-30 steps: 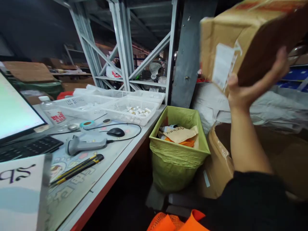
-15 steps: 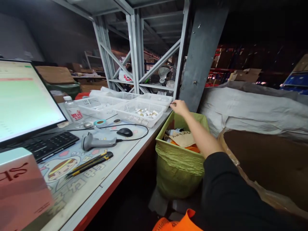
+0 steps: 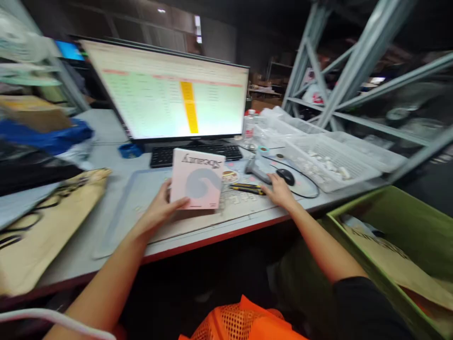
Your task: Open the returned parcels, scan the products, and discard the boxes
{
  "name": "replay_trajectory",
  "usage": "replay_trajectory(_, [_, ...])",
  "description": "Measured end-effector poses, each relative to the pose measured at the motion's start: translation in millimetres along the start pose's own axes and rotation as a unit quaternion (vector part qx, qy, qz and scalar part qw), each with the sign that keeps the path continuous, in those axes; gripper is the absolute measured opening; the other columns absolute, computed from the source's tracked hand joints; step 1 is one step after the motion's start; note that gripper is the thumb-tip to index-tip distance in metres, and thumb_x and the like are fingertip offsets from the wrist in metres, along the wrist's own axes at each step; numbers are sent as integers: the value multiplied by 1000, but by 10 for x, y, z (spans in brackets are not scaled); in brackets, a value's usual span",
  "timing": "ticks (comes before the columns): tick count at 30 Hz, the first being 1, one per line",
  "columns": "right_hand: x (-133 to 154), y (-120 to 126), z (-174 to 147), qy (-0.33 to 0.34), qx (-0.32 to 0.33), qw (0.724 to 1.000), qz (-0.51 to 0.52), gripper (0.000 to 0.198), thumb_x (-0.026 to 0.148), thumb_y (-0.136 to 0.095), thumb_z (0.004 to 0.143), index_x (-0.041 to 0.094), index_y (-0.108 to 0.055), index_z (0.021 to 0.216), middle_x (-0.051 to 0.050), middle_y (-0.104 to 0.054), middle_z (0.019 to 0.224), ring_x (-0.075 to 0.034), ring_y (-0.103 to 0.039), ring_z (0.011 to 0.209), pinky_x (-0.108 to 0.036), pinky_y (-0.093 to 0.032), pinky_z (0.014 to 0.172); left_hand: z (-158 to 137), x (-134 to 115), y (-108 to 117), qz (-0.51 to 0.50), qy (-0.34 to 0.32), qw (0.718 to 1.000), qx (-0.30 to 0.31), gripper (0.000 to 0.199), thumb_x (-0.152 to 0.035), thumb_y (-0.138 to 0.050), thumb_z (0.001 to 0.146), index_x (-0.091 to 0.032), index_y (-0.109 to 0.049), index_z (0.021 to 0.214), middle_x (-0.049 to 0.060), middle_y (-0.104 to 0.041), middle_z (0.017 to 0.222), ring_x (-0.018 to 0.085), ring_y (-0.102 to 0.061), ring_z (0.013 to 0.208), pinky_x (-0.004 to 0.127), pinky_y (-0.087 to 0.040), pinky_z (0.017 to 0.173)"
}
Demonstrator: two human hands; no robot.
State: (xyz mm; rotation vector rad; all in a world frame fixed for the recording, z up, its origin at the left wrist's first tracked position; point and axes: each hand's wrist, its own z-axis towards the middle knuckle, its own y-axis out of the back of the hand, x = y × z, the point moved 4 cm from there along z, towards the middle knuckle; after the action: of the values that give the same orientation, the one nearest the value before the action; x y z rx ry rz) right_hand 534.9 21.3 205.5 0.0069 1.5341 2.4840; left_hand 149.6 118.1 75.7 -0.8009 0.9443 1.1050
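Box (image 3: 194, 182): pale, its "beauty" lettering upside down, held slightly tilted above the near half of the bench (image 3: 79, 252); take it as the clock's hub.
Left grip (image 3: 163, 205): closed around the box at eight o'clock, thumb across its lower front corner.
Right grip (image 3: 281, 191): fingers spread, palm down over the bench at three o'clock; blur hides whether it touches anything.
Mouse (image 3: 286, 177): black, just at the right grip's one o'clock.
Scanner (image 3: 255, 170): grey, near the right grip's ten o'clock.
Cutters (image 3: 247, 188): yellow and black, lying between box and right grip.
Keyboard (image 3: 161, 158): twelve o'clock, partly masked by the box.
Monitor (image 3: 152, 94): lit, beyond the keyboard.
Bottle (image 3: 249, 126): two o'clock, by the monitor's edge.
Baskets (image 3: 348, 185): white, three o'clock, past the mouse.
Blue roll (image 3: 130, 150): nearly ten o'clock, beside the keyboard.
Brown bag (image 3: 63, 224): between eight and nine, crowding the bench's end.
Green bin (image 3: 417, 212): between three and four, brown paper (image 3: 382, 255) inside.
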Motion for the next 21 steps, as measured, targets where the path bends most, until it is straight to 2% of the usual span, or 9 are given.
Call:
replay_trajectory(4, [208, -187, 218, -8, 29, 995, -92, 66, 46, -56, 105, 7, -47, 157, -23, -57, 151, -39, -52, 137, -51, -38, 119, -55, 216, 183, -36, 29, 999, 4, 116, -60, -94, 68, -23, -36, 162, 16, -67, 137, 34, -68, 123, 48, -58, 106])
replay_trajectory(6, [315, -175, 327, -22, 35, 992, -120, 63, 48, -54, 106, 7, -49, 154, -24, -59, 146, -40, -54, 135, -54, -37, 117, -43, 163, 242, 1, -16, 999, -43, 115, -62, -92, 70, -24, -36, 163, 15, -67, 133, 33, -69, 119, 49, -57, 106])
replay_trajectory(8, [411, -177, 462, -43, 60, 991, -113, 62, 48, -54, 106, 6, -50, 152, -25, -60, 145, -40, -55, 135, -52, -40, 115, -82, 20, 317, 72, -113, 984, -119, 108, -60, -91, 74, -24, -40, 162, 15, -63, 138, 33, -66, 124, 48, -55, 108])
replay_trajectory(10, [485, -210, 611, -72, 89, 989, -89, 60, 43, -59, 104, 6, -50, 151, -26, -60, 144, -39, -56, 135, -48, -45, 112, -195, -171, 327, 186, -267, 931, -166, 93, -48, -91, 80, -26, -46, 158, 14, -62, 142, 32, -62, 130, 46, -51, 112])
replay_trajectory(12, [536, -241, 746, -103, 102, 987, -75, 58, 33, -63, 100, 5, -50, 149, -27, -60, 144, -39, -57, 136, -46, -47, 109, -352, -300, 243, 302, -412, 845, -159, 78, -29, -84, 88, -29, -48, 157, 12, -65, 140, 31, -61, 132, 44, -47, 114])
replay_trajectory(14, [564, -219, 854, -122, 105, 984, -71, 55, 27, -64, 96, 3, -54, 144, -28, -62, 141, -40, -60, 133, -46, -51, 105, -497, -319, 145, 374, -495, 773, -132, 72, -15, -72, 94, -31, -48, 159, 9, -70, 134, 28, -62, 130, 40, -45, 114])
replay_trajectory(16, [583, -94, 942, -120, 107, 985, -57, 47, 31, -65, 96, 5, -62, 136, -27, -68, 132, -39, -66, 124, -45, -54, 98, -600, -272, 90, 406, -521, 743, -109, 70, -9, -63, 97, -32, -48, 160, 7, -74, 130, 26, -63, 131, 37, -44, 113])
replay_trajectory(18, [628, 134, 1014, -83, 129, 988, -12, 39, 38, -67, 96, 12, -70, 124, -19, -75, 113, -32, -73, 102, -39, -58, 83, -663, -205, 69, 419, -527, 735, -81, 66, -8, -58, 99, -34, -51, 159, 5, -75, 127, 24, -62, 132, 36, -43, 114])
replay_trajectory(21, [793, 551, 1077, 16, 217, 971, 97, 30, 41, -76, 88, 18, -76, 108, -6, -71, 76, -21, -66, 63, -30, -49, 54, -698, -137, 82, 426, -532, 730, -57, 62, -7, -55, 100, -38, -57, 154, 1, -76, 127, 24, -62, 132, 36, -42, 115])
